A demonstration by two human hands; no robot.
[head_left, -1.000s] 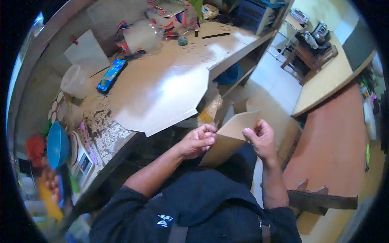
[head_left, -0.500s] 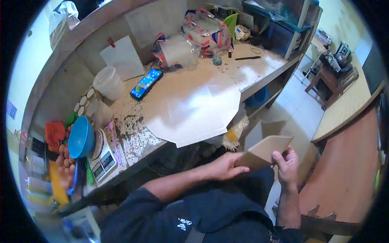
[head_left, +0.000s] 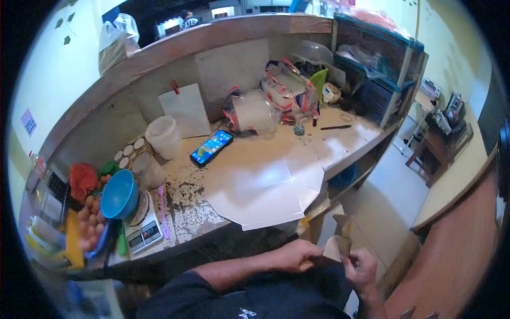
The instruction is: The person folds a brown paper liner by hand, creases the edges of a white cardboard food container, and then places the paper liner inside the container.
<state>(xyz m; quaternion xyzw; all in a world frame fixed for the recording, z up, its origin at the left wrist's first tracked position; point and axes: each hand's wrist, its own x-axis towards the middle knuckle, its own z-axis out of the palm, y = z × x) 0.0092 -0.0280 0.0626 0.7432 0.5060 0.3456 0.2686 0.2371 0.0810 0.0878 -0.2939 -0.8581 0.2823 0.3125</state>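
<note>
A light brown cardboard piece [head_left: 332, 248], folded, is held low in front of my body, partly hidden by my hands. My right hand [head_left: 361, 267] pinches its right side between thumb and fingers. At its left edge my left hand [head_left: 298, 256] is closed, fingers curled in, gripping the cardboard. On the counter just ahead lies a flat, pale cardboard sheet [head_left: 260, 194] with cut corners and crease lines. A phone [head_left: 212, 148] with a lit screen rests behind that sheet.
To the left stand a blue bowl [head_left: 119, 195], a kitchen scale [head_left: 144, 231], eggs [head_left: 91, 218] and a plastic tub [head_left: 163, 137]. Plastic-wrapped packs [head_left: 255, 111] sit at the back. A shelf rack [head_left: 372, 69] closes the counter's right end; a wooden table [head_left: 451, 239] stands at right.
The view has tilted up, showing more beyond the counter. Both hands have lowered in front of my body with the cardboard, which now shows less and at a steeper angle.
</note>
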